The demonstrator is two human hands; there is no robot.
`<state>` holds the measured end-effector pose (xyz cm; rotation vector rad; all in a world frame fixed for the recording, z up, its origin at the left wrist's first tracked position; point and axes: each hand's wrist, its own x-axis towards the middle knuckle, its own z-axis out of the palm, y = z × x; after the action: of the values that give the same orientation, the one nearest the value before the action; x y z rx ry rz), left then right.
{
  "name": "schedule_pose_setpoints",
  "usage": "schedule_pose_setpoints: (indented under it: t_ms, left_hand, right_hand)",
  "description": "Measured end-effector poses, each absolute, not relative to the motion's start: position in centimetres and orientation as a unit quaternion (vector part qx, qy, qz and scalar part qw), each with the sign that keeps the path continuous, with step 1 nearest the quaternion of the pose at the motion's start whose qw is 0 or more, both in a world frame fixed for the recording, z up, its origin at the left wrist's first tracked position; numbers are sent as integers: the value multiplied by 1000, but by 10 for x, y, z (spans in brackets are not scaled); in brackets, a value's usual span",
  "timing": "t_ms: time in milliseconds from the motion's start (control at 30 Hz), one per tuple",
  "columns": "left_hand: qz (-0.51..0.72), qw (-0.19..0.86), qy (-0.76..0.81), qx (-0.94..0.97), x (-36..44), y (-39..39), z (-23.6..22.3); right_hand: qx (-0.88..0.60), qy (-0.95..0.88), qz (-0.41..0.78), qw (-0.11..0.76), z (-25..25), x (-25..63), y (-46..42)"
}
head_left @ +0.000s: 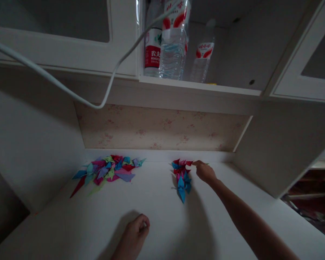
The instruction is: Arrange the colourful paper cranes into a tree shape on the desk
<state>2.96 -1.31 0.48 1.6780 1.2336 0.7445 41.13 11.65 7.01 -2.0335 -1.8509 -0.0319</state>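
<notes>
My right hand (205, 172) reaches to the back of the white surface, fingers pinched at a red paper crane (189, 163) on the edge of a small group. A yellow-green paper tip shows just behind the knuckles. In that group, blue paper cranes (181, 187) lie in front of red and pink ones. My left hand (137, 231) rests low in the middle, its fingers curled into a loose fist with nothing visible in it. Farther left is a larger heap of folded paper cranes (111, 171) in blue, purple, green, red and pink.
Above hangs a white cabinet with an open shelf (200, 86) holding plastic water bottles (172, 54). A white cable (112, 77) droops in front of it. Side panels (281, 144) enclose the white tabletop (157, 191), with floral wallpaper (162, 128) at the back.
</notes>
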Motion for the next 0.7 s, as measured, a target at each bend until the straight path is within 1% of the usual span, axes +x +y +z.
schedule_pose_setpoints:
  t_ms: [167,267,367,467,500,567,633,700]
  left_hand:
    - [309,450,491,679,30,-18,8]
    - [320,449,492,674,29,-19,7]
    - [332,448,489,671,28,-18,6]
    - [340,448,488,668,28,-19,4]
    - [344,448,489,665,28,-20,3]
    - [353,445,494,658,28,-21,2]
    - [349,422,510,663,25,-18,3]
    - [327,361,536,689,17,-7,6]
  right_hand:
    - [-731,-604,28,317,66,400,69]
    - [-730,-556,100,385,47,377,28]
    - [-712,-520,182,435,19,337,-11]
    - [-673,-515,254,466,-4,291,-37]
    - [-644,-504,311,484,-7,277,-42]
    - [-600,-486,388,503,-9,255,-50]
    - [-570,-510,400,505,-6,241,-55]
    - [-548,-568,368,492,-3,233,-59]
